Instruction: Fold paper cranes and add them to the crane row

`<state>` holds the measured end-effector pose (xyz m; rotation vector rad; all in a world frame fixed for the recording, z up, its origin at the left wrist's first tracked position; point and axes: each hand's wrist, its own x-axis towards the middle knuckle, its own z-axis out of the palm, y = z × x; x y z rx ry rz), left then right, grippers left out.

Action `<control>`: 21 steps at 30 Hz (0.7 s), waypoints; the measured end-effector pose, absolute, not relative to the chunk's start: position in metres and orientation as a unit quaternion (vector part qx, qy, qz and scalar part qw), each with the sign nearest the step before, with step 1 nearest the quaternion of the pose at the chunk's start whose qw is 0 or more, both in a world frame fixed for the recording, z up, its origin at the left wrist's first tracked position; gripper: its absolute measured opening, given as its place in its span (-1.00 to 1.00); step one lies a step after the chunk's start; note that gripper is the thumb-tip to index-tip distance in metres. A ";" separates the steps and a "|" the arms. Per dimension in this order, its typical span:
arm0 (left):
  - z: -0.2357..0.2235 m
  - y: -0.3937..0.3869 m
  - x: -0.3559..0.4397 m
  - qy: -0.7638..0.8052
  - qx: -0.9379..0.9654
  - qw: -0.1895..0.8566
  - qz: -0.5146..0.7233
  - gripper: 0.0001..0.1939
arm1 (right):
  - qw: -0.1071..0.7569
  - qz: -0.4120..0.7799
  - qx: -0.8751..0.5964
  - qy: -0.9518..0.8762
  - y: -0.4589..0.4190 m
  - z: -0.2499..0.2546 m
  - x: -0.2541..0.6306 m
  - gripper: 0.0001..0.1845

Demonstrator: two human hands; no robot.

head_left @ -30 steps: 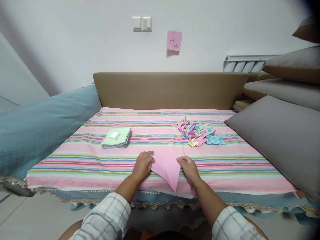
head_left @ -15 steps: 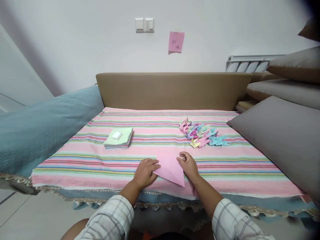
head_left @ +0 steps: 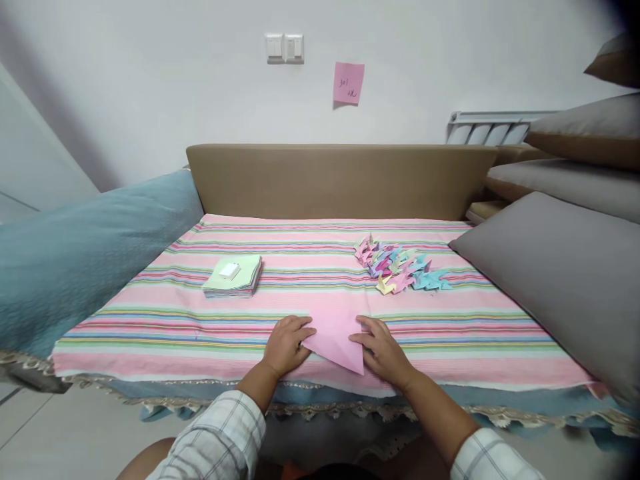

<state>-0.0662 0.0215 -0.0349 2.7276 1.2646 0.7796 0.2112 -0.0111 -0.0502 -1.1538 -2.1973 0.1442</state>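
Note:
A pink sheet of origami paper (head_left: 334,332) lies near the front edge of the striped cloth, with a slanted lower edge and a corner pointing toward me. My left hand (head_left: 289,343) grips its left side, fingertips on top; the thumb is mostly hidden. At the right edge, my right hand (head_left: 383,348) has its fingers over the paper, slightly spread, holding that side. Beyond it sits a cluster of folded paper cranes (head_left: 400,270) in pink, blue, purple, yellow and green. Farther left is a stack of square paper (head_left: 231,279), pale green on top, with a small white block (head_left: 229,271) on it.
The striped cloth (head_left: 150,320) covers a seat with a brown backrest (head_left: 340,180) behind. A blue-covered armrest (head_left: 100,247) bounds the left side. Grey cushions (head_left: 565,267) are piled on the right. On the wall are light switches (head_left: 285,48) and a pink sticky note (head_left: 349,83).
My right hand has shifted from the paper's upper right corner to lower along its right edge, its fingers spreading over the sheet. My left hand stays at the left side. The view has shifted slightly.

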 end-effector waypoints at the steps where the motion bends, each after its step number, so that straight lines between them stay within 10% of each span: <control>1: -0.036 0.021 -0.066 0.407 0.877 0.014 0.254 -0.70 | 0.331 0.050 -0.436 -0.835 -0.007 -0.052 0.209 -0.65; 15: -0.037 0.026 -0.066 0.443 0.839 0.036 0.315 -0.88 | 0.340 0.134 -0.509 -0.779 0.005 -0.053 0.207 -0.86; 21: -0.036 0.030 -0.061 0.499 0.807 0.058 0.310 -0.74 | 0.341 0.148 -0.565 -0.736 0.009 -0.052 0.202 -0.66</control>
